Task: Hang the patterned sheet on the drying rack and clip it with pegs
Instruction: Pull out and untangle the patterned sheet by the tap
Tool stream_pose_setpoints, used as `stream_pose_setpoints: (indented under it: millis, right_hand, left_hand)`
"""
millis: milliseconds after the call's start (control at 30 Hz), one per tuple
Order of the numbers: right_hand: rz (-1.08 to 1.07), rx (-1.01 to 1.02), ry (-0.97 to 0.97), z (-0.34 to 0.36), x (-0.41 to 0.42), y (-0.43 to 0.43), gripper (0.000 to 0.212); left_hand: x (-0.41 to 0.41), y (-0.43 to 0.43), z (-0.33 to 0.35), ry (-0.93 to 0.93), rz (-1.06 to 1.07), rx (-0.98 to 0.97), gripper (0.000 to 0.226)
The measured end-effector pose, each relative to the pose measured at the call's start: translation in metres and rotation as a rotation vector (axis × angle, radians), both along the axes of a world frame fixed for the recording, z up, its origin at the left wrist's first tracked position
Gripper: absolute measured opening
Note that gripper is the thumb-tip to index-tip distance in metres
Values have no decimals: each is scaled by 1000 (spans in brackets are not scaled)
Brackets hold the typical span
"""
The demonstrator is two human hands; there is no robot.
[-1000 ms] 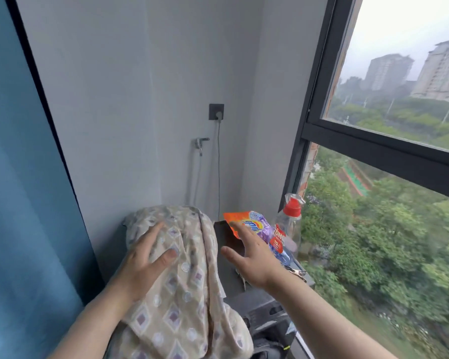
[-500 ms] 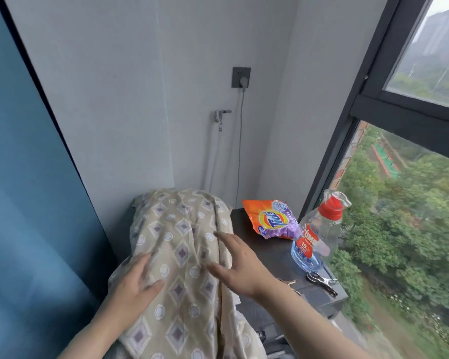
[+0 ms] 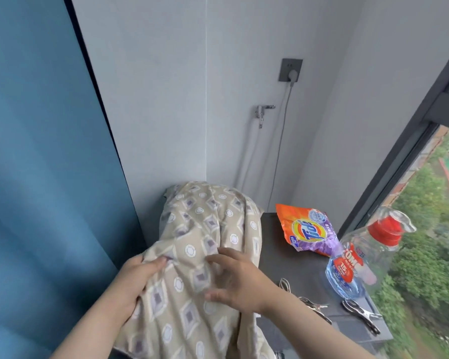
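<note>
You have a single wide-angle view, worn on your head, facing forward and down into a corner. The beige diamond-patterned sheet (image 3: 192, 229) sits close at bottom centre; the pale grey wall (image 3: 166, 99) fills the top, the dark-framed window (image 3: 395, 164) the right edge.

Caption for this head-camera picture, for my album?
Left hand grips the patterned sheet, right hand spread over it, beside a Tide bag, clear bottle and metal pegs.

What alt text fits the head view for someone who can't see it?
The left hand grips a fold of the draped patterned sheet; the right hand spreads open over it. Metal pegs, a detergent bag and a bottle sit on the dark ledge.
</note>
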State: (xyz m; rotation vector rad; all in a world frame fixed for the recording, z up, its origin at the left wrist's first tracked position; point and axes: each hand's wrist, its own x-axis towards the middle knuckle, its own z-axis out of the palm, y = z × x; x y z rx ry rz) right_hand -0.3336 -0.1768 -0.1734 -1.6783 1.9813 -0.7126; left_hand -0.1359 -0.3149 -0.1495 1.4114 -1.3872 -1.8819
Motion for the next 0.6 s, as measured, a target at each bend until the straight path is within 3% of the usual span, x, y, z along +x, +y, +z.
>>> stream_pose_setpoints:
  millis: [133,300,400,467,567,600]
  right_hand:
    - [17,58,-104,2,9,13,122]
    - [-68,-6,-399,10,14,21,102]
    - [-149,-68,-293,15,23,23,126]
    - [-205,-128,-160,11,29,20,106]
    - [-378,-234,-295,13,24,12,23]
    - [-431,-231,-350,17,19,10,22]
  left_hand:
    - [-32,-12,34,225,120,214,14]
    - [-65,-12,50,336,207,273,25]
    - [-77,-19,59,406,252,331,24]
    - [-84,-15,71,471,199,380,20]
    - [-78,-13,79,581,13,303,32]
    - [-72,-17,81,562,-20,255,34]
